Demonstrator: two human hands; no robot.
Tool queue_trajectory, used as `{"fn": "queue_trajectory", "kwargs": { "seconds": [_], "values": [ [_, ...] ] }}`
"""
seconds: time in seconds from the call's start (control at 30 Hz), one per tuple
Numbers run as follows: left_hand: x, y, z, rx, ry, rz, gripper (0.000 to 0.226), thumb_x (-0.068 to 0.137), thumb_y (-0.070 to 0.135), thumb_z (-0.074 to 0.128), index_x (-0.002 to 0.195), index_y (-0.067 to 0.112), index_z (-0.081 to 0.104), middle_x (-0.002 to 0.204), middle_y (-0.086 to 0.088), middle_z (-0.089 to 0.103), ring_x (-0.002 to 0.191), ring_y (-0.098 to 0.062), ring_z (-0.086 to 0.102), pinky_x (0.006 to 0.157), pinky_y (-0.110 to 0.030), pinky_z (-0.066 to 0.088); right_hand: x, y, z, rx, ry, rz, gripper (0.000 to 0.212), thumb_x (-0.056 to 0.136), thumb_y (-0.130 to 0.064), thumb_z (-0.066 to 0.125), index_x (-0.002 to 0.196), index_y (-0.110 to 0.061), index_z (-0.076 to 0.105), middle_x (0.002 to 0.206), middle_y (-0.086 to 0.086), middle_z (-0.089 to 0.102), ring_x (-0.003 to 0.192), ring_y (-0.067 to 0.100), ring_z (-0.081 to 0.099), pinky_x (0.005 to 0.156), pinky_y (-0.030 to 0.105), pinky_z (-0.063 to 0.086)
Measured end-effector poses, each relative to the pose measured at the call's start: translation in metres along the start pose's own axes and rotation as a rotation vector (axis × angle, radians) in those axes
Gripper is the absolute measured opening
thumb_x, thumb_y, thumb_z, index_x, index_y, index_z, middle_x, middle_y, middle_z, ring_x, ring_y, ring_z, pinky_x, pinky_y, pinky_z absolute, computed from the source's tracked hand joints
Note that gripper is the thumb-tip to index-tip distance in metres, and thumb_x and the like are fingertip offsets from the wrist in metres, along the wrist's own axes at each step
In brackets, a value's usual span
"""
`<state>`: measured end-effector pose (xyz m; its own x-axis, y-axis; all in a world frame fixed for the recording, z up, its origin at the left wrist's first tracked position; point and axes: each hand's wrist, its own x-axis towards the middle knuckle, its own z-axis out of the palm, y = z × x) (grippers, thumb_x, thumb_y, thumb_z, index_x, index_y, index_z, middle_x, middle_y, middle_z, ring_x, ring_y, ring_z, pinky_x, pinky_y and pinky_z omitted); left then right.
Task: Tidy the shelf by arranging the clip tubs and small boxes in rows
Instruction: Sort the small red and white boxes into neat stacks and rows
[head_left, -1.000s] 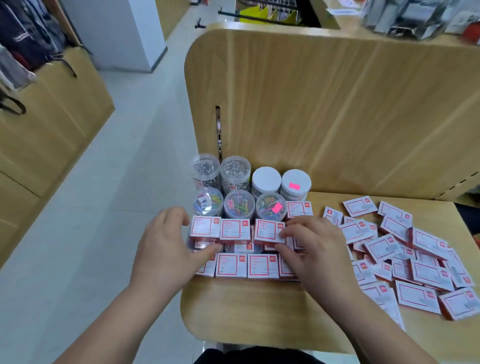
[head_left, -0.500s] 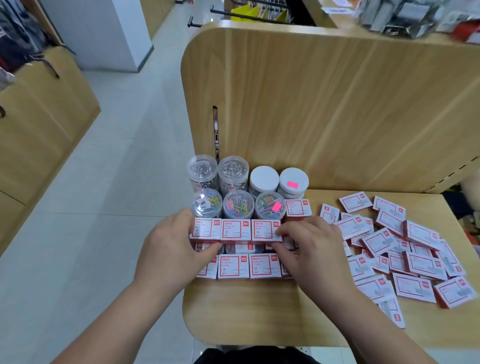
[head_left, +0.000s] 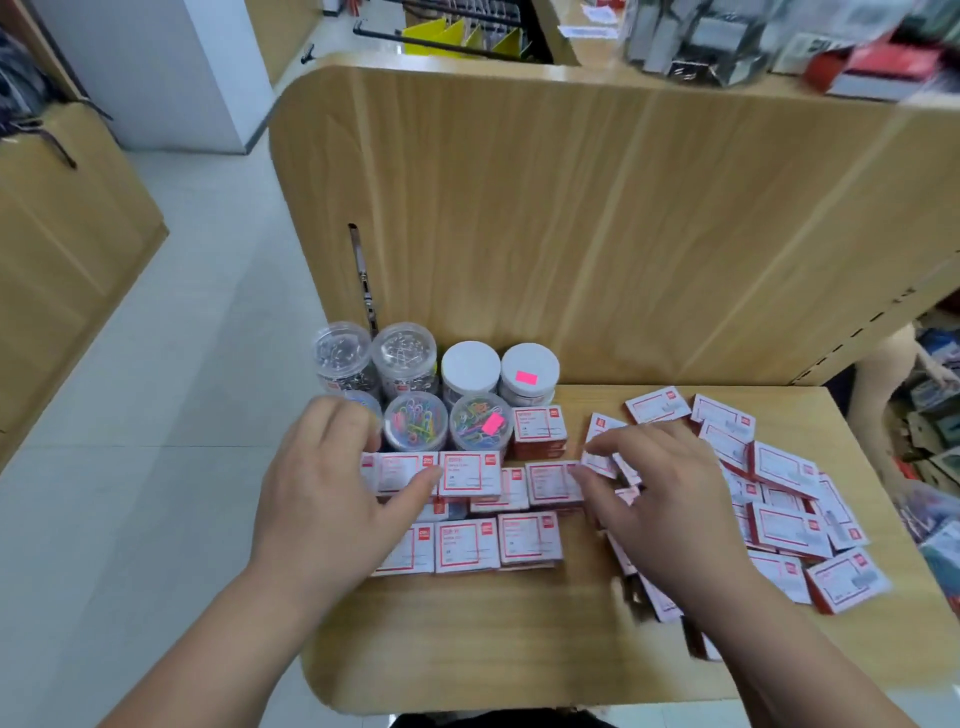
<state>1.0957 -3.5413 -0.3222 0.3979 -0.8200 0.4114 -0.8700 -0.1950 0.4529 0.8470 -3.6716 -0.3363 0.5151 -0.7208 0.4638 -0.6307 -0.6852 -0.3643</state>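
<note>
Shelf (head_left: 493, 649): tubs (head_left: 470, 364) far-left, boxes (head_left: 467, 545) rowed nearer.
Left hand (head_left: 332, 493) curved over row end, grip unclear; right hand (head_left: 670, 509) pinches loose box (head_left: 598, 462).

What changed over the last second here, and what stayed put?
The right hand left the right end of the box rows and moved right, its fingers now reaching at the loose boxes; whether it holds one is unclear. The left hand stayed at the rows' left end. The clip tubs are unchanged.
</note>
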Motion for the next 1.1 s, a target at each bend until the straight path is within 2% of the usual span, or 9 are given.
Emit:
{"fn": "queue_trajectory", "kwargs": {
  "seconds": [0.1, 0.2, 0.43, 0.57, 0.7, 0.8, 0.87, 1.0, 1.1],
  "values": [
    [0.008, 0.032, 0.016, -0.032, -0.017, 0.05, 0.042, 0.072, 0.05, 0.07, 0.08, 0.018, 0.044, 0.083, 0.005, 0.041, 0.075, -0.018, 0.042, 0.061, -0.031, 0.033, -0.002, 0.033, -0.019, -0.024, 0.017, 0.042, 0.016, 0.079, -0.034, 0.072, 0.087, -0.021, 0.069, 0.086, -0.008, 0.069, 0.085, 0.023, 0.061, 0.074, 0.044, 0.047],
    [0.014, 0.069, 0.038, -0.067, -0.045, 0.104, 0.036, 0.074, 0.049, 0.066, 0.083, 0.02, 0.048, 0.086, 0.006, 0.044, 0.077, -0.018, 0.045, 0.063, -0.032, 0.036, -0.007, 0.07, -0.036, -0.031, 0.001, 0.078, 0.018, 0.079, -0.037, 0.069, 0.088, -0.022, 0.069, 0.087, -0.01, 0.069, 0.084, 0.021, 0.061, 0.075, 0.043, 0.048],
    [0.013, 0.149, 0.104, -0.055, -0.169, 0.182, 0.035, 0.079, 0.052, 0.06, 0.095, 0.022, 0.059, 0.095, 0.006, 0.053, 0.088, -0.02, 0.054, 0.075, -0.033, 0.044, -0.023, 0.169, -0.068, -0.066, -0.161, 0.136, 0.029, 0.074, -0.053, 0.064, 0.094, -0.031, 0.067, 0.094, -0.012, 0.065, 0.088, 0.023, 0.059, 0.077, 0.044, 0.049],
    [0.021, 0.175, 0.147, 0.025, -0.284, 0.117, 0.044, 0.079, 0.057, 0.056, 0.109, 0.026, 0.061, 0.106, 0.007, 0.057, 0.098, -0.019, 0.055, 0.083, -0.031, 0.044, -0.023, 0.214, -0.082, -0.056, -0.294, 0.159, 0.045, 0.066, -0.062, 0.059, 0.1, -0.034, 0.065, 0.1, -0.013, 0.064, 0.091, 0.022, 0.059, 0.077, 0.041, 0.05],
    [0.04, 0.19, 0.176, 0.121, -0.373, 0.005, 0.054, 0.081, 0.056, 0.056, 0.126, 0.026, 0.058, 0.121, 0.004, 0.057, 0.111, -0.023, 0.053, 0.095, -0.034, 0.043, -0.017, 0.239, -0.084, -0.018, -0.42, 0.131, 0.047, 0.065, -0.062, 0.06, 0.103, -0.035, 0.064, 0.101, -0.016, 0.063, 0.094, 0.017, 0.058, 0.078, 0.034, 0.047],
    [0.057, 0.196, 0.189, 0.2, -0.429, -0.013, 0.055, 0.084, 0.06, 0.047, 0.132, 0.034, 0.051, 0.127, 0.007, 0.055, 0.111, -0.023, 0.048, 0.097, -0.037, 0.042, -0.012, 0.246, -0.082, 0.039, -0.458, 0.092, 0.049, 0.066, -0.063, 0.057, 0.105, -0.034, 0.063, 0.1, -0.015, 0.063, 0.093, 0.016, 0.057, 0.081, 0.038, 0.05],
    [0.067, 0.197, 0.197, 0.243, -0.464, -0.006, 0.049, 0.09, 0.054, 0.048, 0.135, 0.037, 0.048, 0.132, 0.009, 0.053, 0.108, -0.022, 0.046, 0.097, -0.034, 0.038, -0.007, 0.246, -0.082, 0.037, -0.488, 0.045, 0.05, 0.066, -0.061, 0.054, 0.108, -0.034, 0.062, 0.101, -0.014, 0.063, 0.095, 0.015, 0.056, 0.083, 0.037, 0.049],
    [0.081, 0.196, 0.205, 0.257, -0.495, -0.028, 0.038, 0.091, 0.043, 0.054, 0.127, 0.034, 0.058, 0.123, 0.008, 0.055, 0.106, -0.022, 0.046, 0.092, -0.034, 0.04, 0.002, 0.244, -0.081, 0.043, -0.508, -0.001, 0.055, 0.065, -0.053, 0.048, 0.113, -0.031, 0.064, 0.105, -0.012, 0.066, 0.098, 0.016, 0.059, 0.084, 0.032, 0.051],
    [0.089, 0.196, 0.208, 0.217, -0.49, -0.061, 0.031, 0.083, 0.043, 0.062, 0.112, 0.032, 0.067, 0.108, 0.006, 0.059, 0.104, -0.021, 0.049, 0.086, -0.036, 0.047, 0.008, 0.247, -0.079, 0.06, -0.434, 0.017, 0.045, 0.065, -0.054, 0.054, 0.101, -0.031, 0.067, 0.094, -0.014, 0.068, 0.09, 0.012, 0.062, 0.074, 0.029, 0.052]
  ]
}}
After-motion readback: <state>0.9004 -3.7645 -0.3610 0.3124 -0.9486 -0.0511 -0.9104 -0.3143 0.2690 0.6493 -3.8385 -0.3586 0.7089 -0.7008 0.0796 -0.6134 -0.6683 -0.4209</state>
